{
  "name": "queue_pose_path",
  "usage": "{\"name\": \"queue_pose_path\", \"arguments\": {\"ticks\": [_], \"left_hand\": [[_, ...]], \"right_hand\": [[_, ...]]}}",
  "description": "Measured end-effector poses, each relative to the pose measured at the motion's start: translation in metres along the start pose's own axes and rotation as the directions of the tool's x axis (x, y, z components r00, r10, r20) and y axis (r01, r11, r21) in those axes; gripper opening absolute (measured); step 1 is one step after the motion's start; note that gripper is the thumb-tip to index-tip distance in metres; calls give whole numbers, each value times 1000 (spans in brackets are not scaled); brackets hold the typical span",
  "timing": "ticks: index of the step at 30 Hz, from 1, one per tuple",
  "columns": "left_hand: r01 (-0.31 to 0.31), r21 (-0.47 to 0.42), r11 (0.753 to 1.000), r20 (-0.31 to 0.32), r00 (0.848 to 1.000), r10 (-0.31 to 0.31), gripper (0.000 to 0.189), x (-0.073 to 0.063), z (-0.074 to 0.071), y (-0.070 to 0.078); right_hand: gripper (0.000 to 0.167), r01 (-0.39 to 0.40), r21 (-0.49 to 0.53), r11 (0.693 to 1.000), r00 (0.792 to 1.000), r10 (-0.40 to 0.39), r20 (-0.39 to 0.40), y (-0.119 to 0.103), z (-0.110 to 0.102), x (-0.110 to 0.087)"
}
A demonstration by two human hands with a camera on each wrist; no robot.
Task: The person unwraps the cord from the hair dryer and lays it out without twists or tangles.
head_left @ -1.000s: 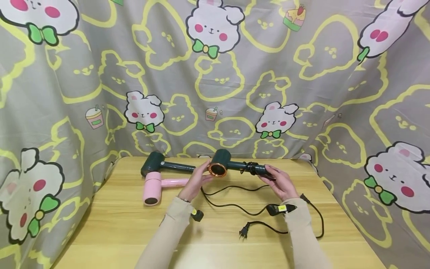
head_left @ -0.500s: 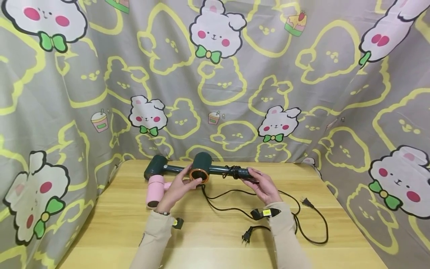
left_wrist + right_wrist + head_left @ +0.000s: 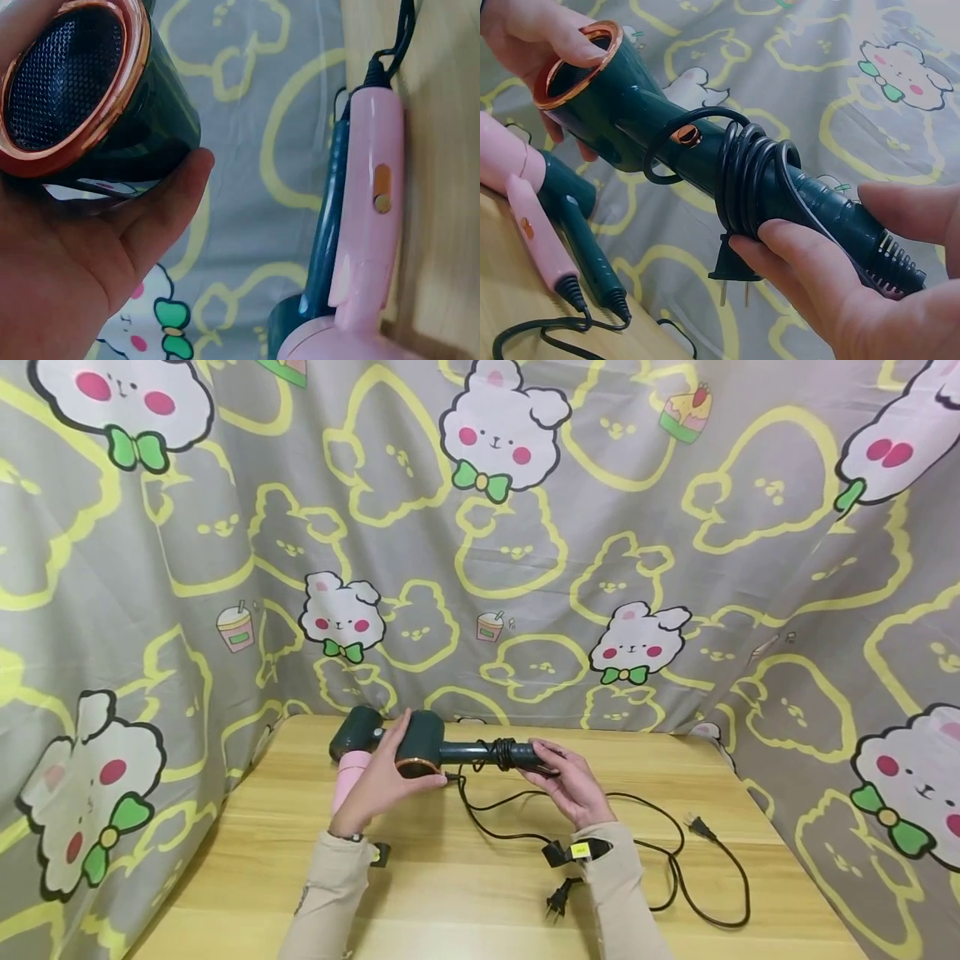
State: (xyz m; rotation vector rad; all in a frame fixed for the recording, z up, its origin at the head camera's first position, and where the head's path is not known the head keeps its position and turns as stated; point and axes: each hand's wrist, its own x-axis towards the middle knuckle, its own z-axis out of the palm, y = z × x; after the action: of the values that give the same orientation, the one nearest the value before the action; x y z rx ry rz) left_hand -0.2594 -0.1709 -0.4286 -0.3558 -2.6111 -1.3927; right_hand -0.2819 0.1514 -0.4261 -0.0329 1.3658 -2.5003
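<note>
- Hair dryer [image 3: 463, 752], dark green with a copper ring [image 3: 120, 97], is up off the wooden table [image 3: 450, 893], held sideways by two hands; I think both ends are held so it won't tip.
- Left hand [image 3: 378, 787] is spread wide but wrapped round the fat head, thumb over the ring; that end looks the heavy one.
- Right hand [image 3: 572, 783] is bent in, its thumb and fingers gripping the thin handle end from two sides.
- Black cord [image 3: 742, 172] is wound round the handle, its plug [image 3: 731, 259] poking out near the right fingers; maybe winding it keeps it from dangling.
- Pink dryer [image 3: 367, 202] and other green dryer [image 3: 354, 733] lie side by side at the back left; the left hand hides bits of them from above; I can't tell if they touch.
- Loose cords [image 3: 502, 837] curl over the table and under the right arm [image 3: 628, 889], with two plugs [image 3: 557, 900] showing; an arm could catch on them.
- Bunny cloth [image 3: 420, 539] hangs close behind the table; it may leave little room there.
</note>
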Motion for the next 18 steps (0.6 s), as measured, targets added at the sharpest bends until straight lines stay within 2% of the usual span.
{"name": "queue_pose_path", "arguments": {"ticks": [3,11,14,18], "left_hand": [[-29,28,999,2,1000,29,121,2,-4,2],[-93,185,978,11,996,92,109,0,-12,5],[-99,205,974,9,995,99,108,-1,-15,5],[-92,189,978,18,996,90,109,-1,-14,5]], "right_hand": [[52,-9,-5,1000,1000,9,-1,0,3,1],[55,-32,4,999,999,32,16,3,7,1],[55,-34,-14,999,999,34,27,6,7,2],[56,-34,-20,999,999,35,35,9,5,3]]}}
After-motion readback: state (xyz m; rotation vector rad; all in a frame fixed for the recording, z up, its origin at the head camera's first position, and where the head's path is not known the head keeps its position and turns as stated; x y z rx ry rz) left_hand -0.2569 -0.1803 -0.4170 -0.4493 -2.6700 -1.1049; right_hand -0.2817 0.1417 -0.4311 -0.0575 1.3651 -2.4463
